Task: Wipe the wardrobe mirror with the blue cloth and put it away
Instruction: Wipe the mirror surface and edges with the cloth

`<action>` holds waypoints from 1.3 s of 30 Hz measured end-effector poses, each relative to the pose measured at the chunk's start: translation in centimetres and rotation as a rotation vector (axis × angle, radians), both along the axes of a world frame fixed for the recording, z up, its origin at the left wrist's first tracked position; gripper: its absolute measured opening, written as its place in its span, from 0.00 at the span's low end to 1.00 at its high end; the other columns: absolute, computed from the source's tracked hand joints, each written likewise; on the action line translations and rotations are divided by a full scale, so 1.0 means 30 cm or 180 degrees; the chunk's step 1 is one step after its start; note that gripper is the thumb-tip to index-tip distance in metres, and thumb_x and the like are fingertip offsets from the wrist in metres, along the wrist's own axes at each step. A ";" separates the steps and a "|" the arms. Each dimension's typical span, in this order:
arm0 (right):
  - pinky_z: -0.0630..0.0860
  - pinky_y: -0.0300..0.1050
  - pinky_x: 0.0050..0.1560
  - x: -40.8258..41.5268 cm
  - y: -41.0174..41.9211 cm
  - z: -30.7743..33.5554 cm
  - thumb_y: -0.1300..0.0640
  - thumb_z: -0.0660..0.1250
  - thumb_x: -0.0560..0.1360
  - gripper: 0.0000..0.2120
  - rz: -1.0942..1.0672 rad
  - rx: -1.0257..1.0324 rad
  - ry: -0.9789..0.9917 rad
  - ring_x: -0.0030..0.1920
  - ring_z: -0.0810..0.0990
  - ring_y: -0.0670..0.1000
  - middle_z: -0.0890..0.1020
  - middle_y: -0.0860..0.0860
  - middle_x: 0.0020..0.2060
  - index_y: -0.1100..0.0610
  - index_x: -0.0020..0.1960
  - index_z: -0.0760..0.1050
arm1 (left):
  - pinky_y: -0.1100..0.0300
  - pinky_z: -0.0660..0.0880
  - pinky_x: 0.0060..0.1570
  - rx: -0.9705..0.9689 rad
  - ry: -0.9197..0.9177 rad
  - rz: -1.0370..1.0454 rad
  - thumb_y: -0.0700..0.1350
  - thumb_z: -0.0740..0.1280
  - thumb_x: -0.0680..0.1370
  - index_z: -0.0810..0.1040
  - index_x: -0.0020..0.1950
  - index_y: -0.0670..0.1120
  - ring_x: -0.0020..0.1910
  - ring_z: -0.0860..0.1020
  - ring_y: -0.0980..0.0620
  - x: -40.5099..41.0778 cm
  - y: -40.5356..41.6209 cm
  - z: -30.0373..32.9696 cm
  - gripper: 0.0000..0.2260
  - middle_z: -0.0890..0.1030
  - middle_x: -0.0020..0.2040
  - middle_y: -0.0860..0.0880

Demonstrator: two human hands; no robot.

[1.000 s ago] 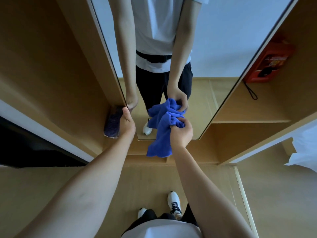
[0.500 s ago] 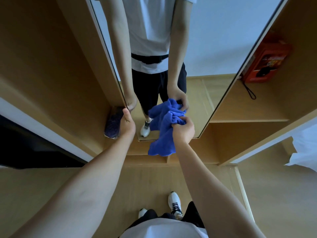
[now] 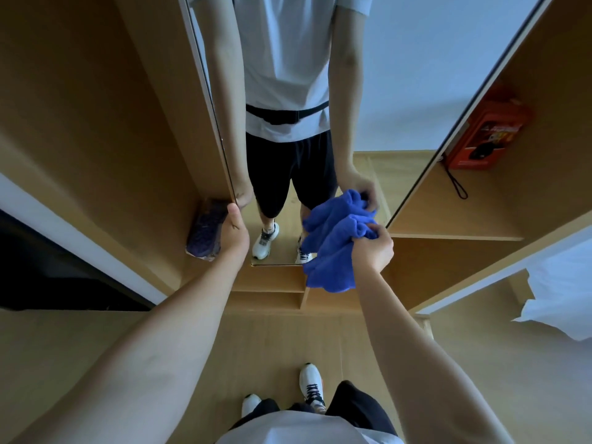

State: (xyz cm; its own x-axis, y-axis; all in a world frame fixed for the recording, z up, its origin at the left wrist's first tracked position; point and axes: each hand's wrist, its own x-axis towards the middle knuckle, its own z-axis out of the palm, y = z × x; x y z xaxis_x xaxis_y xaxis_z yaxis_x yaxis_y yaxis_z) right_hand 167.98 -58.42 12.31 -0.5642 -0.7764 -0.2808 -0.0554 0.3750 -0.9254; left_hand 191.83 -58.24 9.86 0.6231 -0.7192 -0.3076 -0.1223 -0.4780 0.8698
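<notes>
Wooden wardrobe interior (image 3: 96, 129). Tall frameless wardrobe mirror (image 3: 400, 75) steadied at lower left edge by left hand (image 3: 235, 233), thumb curled on it. Bunched blue microfibre cloth (image 3: 333, 248) gripped in right hand (image 3: 373, 251), pressed near mirror's lower right corner. Wiping judged underway; putting away not yet done.

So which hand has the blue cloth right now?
The right hand: it grips the bunched blue cloth against the mirror's lower right. The left hand holds only the mirror's left edge.
</notes>
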 end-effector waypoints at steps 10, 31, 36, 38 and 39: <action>0.77 0.39 0.48 -0.062 -0.046 0.141 0.66 0.63 0.70 0.13 -0.0226 -0.0850 0.0555 0.47 0.80 0.46 0.80 0.45 0.50 0.49 0.46 0.78 | 0.53 0.61 0.69 -0.0326 0.0186 0.0011 0.61 0.44 0.83 0.69 0.73 0.42 0.70 0.69 0.41 -0.012 -0.008 -0.021 0.31 0.73 0.70 0.41; 0.78 0.40 0.52 -0.093 -0.022 0.093 0.62 0.65 0.74 0.10 -0.0447 -0.0773 0.0069 0.49 0.81 0.47 0.81 0.47 0.51 0.49 0.51 0.77 | 0.54 0.59 0.70 -0.0239 -0.0062 -0.0020 0.61 0.44 0.83 0.70 0.73 0.42 0.72 0.67 0.41 0.004 -0.010 -0.029 0.31 0.72 0.71 0.41; 0.76 0.43 0.48 -0.110 -0.014 0.082 0.61 0.63 0.75 0.09 -0.0216 -0.0046 -0.0114 0.48 0.82 0.52 0.82 0.47 0.44 0.51 0.51 0.78 | 0.51 0.62 0.71 -0.0162 -0.0028 0.0011 0.62 0.44 0.83 0.71 0.72 0.43 0.70 0.69 0.39 0.001 -0.011 -0.027 0.32 0.73 0.70 0.42; 0.77 0.42 0.45 -0.106 -0.026 0.114 0.63 0.62 0.73 0.10 -0.0365 -0.0315 -0.0057 0.47 0.83 0.51 0.82 0.47 0.44 0.50 0.47 0.77 | 0.53 0.62 0.68 -0.0285 -0.0006 -0.0016 0.60 0.44 0.83 0.71 0.72 0.41 0.70 0.70 0.39 0.000 -0.010 -0.027 0.31 0.74 0.69 0.41; 0.79 0.42 0.46 -0.101 -0.030 0.130 0.64 0.62 0.72 0.11 -0.0430 -0.0533 -0.0067 0.47 0.83 0.51 0.83 0.48 0.46 0.51 0.47 0.77 | 0.54 0.62 0.67 -0.0313 0.0035 -0.0020 0.60 0.45 0.84 0.71 0.72 0.40 0.70 0.70 0.40 -0.002 -0.009 -0.028 0.30 0.74 0.69 0.40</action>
State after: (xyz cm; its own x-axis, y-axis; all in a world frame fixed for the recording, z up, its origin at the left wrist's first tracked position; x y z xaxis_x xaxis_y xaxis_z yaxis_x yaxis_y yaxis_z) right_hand 164.97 -59.32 16.22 -0.6617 -0.7309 -0.1672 0.0051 0.2187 -0.9758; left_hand 191.78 -58.50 9.03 0.6153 -0.7501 -0.2423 -0.1151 -0.3895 0.9138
